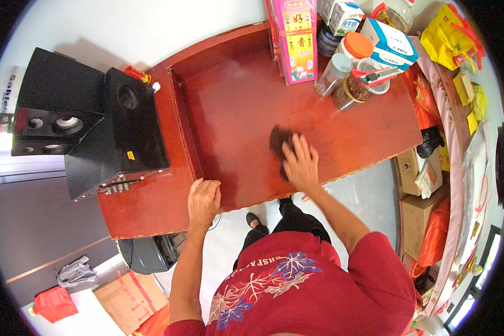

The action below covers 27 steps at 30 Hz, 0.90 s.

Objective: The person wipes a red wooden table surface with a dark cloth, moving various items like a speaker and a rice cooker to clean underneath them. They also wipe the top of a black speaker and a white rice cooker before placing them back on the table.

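My right hand (301, 162) lies over a dark cloth (280, 140) on the reddish-brown wooden table (235, 112). Its fingers press the cloth against the tabletop, right of the middle; hand and cloth are slightly blurred. At the table's front edge, my left hand (204, 200) rests with its fingers curled in. It sits beside the lower end of a raised wooden strip (183, 123), and no object shows in it.
Black speakers (134, 120) stand on the table's left. Toward the back right are pink and yellow packets (299, 42), a clear jar (334, 75), a jar of brown contents (350, 92), an orange-lidded container (357, 46) and a blue-white box (389, 45). Cardboard boxes (417, 218) flank the right side.
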Each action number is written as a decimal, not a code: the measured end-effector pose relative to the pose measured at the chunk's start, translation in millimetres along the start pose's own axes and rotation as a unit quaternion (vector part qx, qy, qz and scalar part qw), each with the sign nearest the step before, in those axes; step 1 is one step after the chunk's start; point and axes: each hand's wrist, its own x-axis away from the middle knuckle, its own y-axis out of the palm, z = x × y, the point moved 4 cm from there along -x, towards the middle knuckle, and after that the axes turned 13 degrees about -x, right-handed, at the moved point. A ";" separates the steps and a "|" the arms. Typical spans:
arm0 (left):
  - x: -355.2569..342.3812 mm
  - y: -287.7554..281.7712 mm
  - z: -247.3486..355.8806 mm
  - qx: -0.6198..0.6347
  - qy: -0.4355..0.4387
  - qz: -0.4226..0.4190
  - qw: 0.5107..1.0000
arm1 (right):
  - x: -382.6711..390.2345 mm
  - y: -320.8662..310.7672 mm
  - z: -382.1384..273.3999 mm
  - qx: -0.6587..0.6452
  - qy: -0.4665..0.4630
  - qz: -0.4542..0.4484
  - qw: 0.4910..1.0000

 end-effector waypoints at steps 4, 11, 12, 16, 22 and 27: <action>-3.3 0.8 0.5 -0.010 0.003 -0.006 1.000 | 54.3 -0.9 -31.5 -0.001 0.003 -0.025 1.000; -3.3 -1.5 -0.5 0.018 -0.014 -0.014 1.000 | -20.5 4.4 -38.1 -0.045 0.030 -0.061 0.997; -2.4 -1.6 -0.7 0.019 -0.019 -0.020 0.999 | -36.2 9.0 -36.2 -0.041 0.024 -0.070 0.996; -0.3 -1.4 -3.3 0.022 -0.028 -0.033 0.999 | -103.1 37.4 -23.2 -0.022 0.009 -0.046 0.999; -2.4 -1.8 -5.0 0.055 -0.049 -0.034 0.997 | -220.0 74.8 10.2 0.051 0.040 0.044 0.997; -3.6 -3.7 -3.5 0.071 -0.057 -0.036 0.995 | -293.3 88.5 27.8 0.088 0.076 -0.001 0.993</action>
